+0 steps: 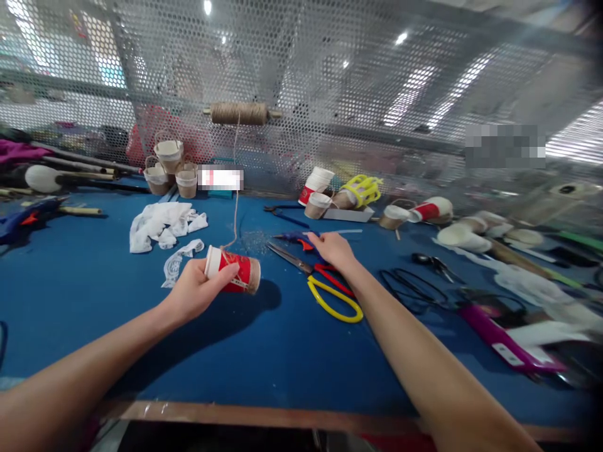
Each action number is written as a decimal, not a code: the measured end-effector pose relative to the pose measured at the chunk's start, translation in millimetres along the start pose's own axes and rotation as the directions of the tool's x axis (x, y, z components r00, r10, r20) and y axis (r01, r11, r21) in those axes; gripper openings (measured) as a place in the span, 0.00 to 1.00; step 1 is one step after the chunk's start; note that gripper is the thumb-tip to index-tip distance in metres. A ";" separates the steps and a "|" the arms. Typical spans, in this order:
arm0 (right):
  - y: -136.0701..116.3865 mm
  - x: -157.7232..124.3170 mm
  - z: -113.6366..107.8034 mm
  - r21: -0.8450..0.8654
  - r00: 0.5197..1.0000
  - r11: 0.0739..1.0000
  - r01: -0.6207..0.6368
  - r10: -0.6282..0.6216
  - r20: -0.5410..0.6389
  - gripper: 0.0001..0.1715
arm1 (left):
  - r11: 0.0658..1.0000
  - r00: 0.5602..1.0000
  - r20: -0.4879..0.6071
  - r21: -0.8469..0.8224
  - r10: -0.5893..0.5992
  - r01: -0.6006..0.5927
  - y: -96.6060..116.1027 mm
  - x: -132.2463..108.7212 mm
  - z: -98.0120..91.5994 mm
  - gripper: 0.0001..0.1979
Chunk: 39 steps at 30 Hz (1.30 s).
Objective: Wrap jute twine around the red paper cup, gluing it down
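My left hand (193,289) is closed round a red and white paper cup (241,269) tipped on its side above the table. Brown twine is wound about the cup's base end, and a strand (235,213) runs from the cup up to a twine spool (239,113) on the mesh wall. To the right, my right hand (333,248) is closed on a blue glue gun (293,236) with an orange trigger; its handle is mostly hidden by the hand. Just below lie large scissors (333,300) with red and yellow handles, blades spread a little.
White lace (162,225) lies behind my left hand. Twine-wrapped small buckets (168,157) are stacked at the back left. More cups (320,182) and a yellow net-wrapped item (362,191) stand at the back. A purple tool (506,336), keys (436,265) and black cord (414,287) lie right.
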State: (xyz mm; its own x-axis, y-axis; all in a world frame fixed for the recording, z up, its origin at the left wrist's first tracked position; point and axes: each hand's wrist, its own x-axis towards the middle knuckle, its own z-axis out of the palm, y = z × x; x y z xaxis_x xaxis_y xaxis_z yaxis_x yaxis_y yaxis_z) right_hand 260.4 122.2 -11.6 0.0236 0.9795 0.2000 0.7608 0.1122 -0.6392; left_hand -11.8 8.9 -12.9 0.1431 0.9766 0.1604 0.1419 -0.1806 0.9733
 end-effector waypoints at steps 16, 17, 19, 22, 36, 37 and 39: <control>-117.8 -60.8 43.4 0.705 0.703 0.591 -0.393 -0.301 0.644 0.11 | 0.997 0.938 0.343 0.052 0.037 -0.059 6.6 -12.9 1.5 0.14; -117.5 -62.4 42.0 0.719 0.720 0.574 -0.392 -0.295 0.628 0.09 | 0.998 0.939 0.345 0.046 0.017 -0.035 6.5 -12.7 1.2 0.14; -117.0 -66.5 40.1 0.723 0.733 0.582 -0.372 -0.294 0.614 0.11 | 0.999 0.943 0.334 0.042 -0.011 -0.003 6.2 -11.9 0.6 0.14; -114.5 -69.1 39.7 0.665 0.805 0.718 -0.204 -0.264 0.531 0.16 | 0.997 0.949 0.314 0.067 0.011 -0.033 6.3 -11.3 0.1 0.16; -102.9 -61.4 15.6 0.132 0.861 0.990 0.044 -0.104 0.498 0.26 | 0.974 0.937 0.339 0.172 0.082 -0.147 8.8 -12.3 -0.1 0.15; -107.8 -68.2 18.0 0.193 0.797 0.980 0.055 -0.160 0.583 0.28 | 0.968 0.937 0.340 0.195 0.085 -0.159 8.1 -12.1 -0.3 0.16; -115.7 -78.6 22.8 0.317 0.695 0.945 0.079 -0.280 0.662 0.26 | 0.954 0.930 0.354 0.230 0.101 -0.191 6.8 -12.0 -0.4 0.15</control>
State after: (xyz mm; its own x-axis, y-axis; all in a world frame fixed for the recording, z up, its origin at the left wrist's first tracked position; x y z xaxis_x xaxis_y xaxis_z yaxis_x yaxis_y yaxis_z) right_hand 155.7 36.0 29.7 -0.6263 0.7600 -0.1736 0.5153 0.2365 -0.8237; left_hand -13.0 -4.0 -8.1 0.4943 0.8485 0.1891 0.3334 -0.3859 0.8602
